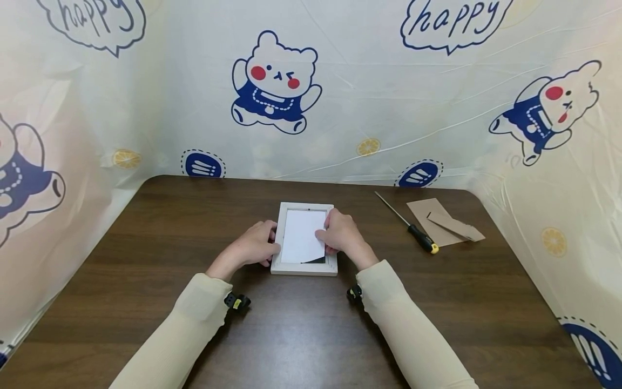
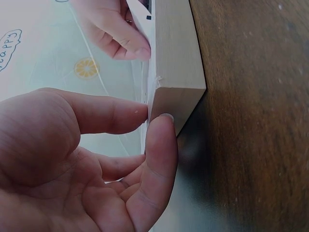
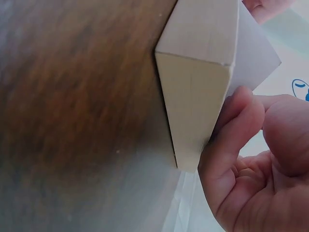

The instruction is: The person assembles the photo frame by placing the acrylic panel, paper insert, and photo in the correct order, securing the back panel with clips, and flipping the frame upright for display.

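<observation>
Now, from the head view, a white frame [image 1: 301, 269] lies flat on the brown table [image 1: 301, 346], right between the two hands. The left hand [image 1: 255, 243] holds the frame by its left edge. The right hand [image 1: 342, 232] pinches the right side of a white sheet [image 1: 302, 235] in the frame's middle. The sheet covers most of that middle, but a dark bit [image 1: 318, 260] peeks out at the near right corner. Over to the right lie a screwdriver [image 1: 419, 236], a brown sheet [image 1: 432, 208] and a folded brown strip [image 1: 454, 226], all well apart from the hands.

From the left wrist, the left hand's fingers are close together, hugging the frame's corner edge.

From the right wrist, the white sheet pokes up past the frame's edge, with one corner in the air. The right hand's grip is narrow there, right beside the frame. So the job looks half done, I think: the sheet is partly loose, not all in and not all out.
</observation>
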Action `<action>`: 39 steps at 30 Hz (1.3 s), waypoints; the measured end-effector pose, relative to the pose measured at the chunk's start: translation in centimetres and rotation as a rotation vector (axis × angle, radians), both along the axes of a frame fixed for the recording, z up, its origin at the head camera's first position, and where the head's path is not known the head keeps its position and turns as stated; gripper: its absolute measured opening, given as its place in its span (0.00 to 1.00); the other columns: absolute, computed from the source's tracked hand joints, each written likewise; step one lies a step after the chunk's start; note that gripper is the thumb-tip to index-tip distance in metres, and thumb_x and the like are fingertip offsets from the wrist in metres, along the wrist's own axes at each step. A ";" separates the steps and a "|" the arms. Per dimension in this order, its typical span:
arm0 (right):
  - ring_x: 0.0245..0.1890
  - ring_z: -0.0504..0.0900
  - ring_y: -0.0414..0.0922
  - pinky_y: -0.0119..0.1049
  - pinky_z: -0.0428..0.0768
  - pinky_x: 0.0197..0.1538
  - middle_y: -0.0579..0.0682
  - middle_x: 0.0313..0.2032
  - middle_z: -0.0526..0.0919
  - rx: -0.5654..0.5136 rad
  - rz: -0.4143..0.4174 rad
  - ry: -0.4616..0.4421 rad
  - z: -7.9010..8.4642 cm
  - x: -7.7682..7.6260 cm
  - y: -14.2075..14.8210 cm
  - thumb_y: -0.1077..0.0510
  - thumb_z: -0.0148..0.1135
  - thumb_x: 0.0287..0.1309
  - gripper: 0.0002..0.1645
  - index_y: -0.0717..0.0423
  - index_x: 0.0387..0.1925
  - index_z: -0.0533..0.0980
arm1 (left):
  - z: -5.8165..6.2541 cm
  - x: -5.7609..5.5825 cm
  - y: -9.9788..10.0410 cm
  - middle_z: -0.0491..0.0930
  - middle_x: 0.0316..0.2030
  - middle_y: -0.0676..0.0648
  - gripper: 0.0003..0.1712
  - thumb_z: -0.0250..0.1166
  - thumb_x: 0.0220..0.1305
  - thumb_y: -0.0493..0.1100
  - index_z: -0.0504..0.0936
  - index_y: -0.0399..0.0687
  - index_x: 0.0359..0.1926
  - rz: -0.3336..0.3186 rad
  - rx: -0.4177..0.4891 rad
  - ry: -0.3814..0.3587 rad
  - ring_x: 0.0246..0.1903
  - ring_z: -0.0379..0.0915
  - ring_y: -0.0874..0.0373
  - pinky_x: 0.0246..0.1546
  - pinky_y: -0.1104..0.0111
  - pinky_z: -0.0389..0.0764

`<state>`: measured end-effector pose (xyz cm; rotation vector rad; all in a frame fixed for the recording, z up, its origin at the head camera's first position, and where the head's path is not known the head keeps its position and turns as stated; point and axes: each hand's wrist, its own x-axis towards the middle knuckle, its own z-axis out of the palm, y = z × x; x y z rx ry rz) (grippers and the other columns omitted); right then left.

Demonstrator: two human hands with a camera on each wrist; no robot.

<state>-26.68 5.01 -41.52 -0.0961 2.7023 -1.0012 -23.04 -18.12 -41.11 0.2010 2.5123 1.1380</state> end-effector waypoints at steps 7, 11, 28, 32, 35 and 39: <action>0.15 0.82 0.43 0.32 0.82 0.21 0.56 0.24 0.82 0.028 0.036 0.019 -0.2 -0.2 0.0 0.60 0.67 0.69 0.13 0.60 0.45 0.72 | 0.0 0.1 -0.1 0.68 0.56 0.31 0.35 0.61 0.71 0.33 0.62 0.25 0.74 -0.007 0.002 0.004 0.33 0.77 0.50 0.30 0.65 0.89; 0.16 0.82 0.43 0.31 0.81 0.22 0.56 0.26 0.81 0.052 0.063 0.033 -0.2 -0.1 -0.1 0.58 0.68 0.71 0.14 0.59 0.48 0.72 | 0.1 0.1 -0.1 0.68 0.56 0.31 0.35 0.61 0.71 0.33 0.62 0.25 0.74 -0.004 0.001 -0.003 0.34 0.77 0.50 0.30 0.65 0.89; 0.19 0.79 0.44 0.31 0.76 0.22 0.56 0.29 0.80 0.133 0.063 0.044 -0.2 -0.1 -0.2 0.54 0.67 0.72 0.16 0.57 0.52 0.73 | 0.0 0.0 0.0 0.69 0.57 0.31 0.36 0.61 0.71 0.33 0.61 0.26 0.75 -0.004 -0.002 0.001 0.35 0.78 0.49 0.30 0.64 0.89; 0.18 0.80 0.44 0.31 0.76 0.22 0.55 0.28 0.80 0.129 0.067 0.045 -0.2 -0.1 -0.2 0.54 0.67 0.72 0.16 0.57 0.51 0.73 | 0.0 0.0 0.0 0.69 0.57 0.31 0.36 0.61 0.71 0.33 0.61 0.26 0.75 -0.005 -0.002 0.000 0.34 0.78 0.49 0.30 0.64 0.89; 0.17 0.80 0.44 0.31 0.76 0.21 0.55 0.27 0.81 0.122 0.070 0.041 -0.2 -0.1 -0.2 0.55 0.68 0.72 0.16 0.57 0.51 0.73 | 0.0 0.0 0.0 0.69 0.57 0.31 0.36 0.61 0.71 0.33 0.61 0.26 0.75 -0.002 -0.003 -0.002 0.34 0.78 0.49 0.30 0.64 0.89; 0.17 0.79 0.43 0.31 0.75 0.20 0.56 0.26 0.81 0.113 0.069 0.042 -0.3 -0.2 -0.1 0.55 0.68 0.71 0.15 0.57 0.51 0.74 | 0.0 0.1 0.0 0.69 0.57 0.31 0.36 0.61 0.71 0.33 0.61 0.26 0.75 -0.005 -0.001 0.001 0.34 0.78 0.49 0.30 0.64 0.89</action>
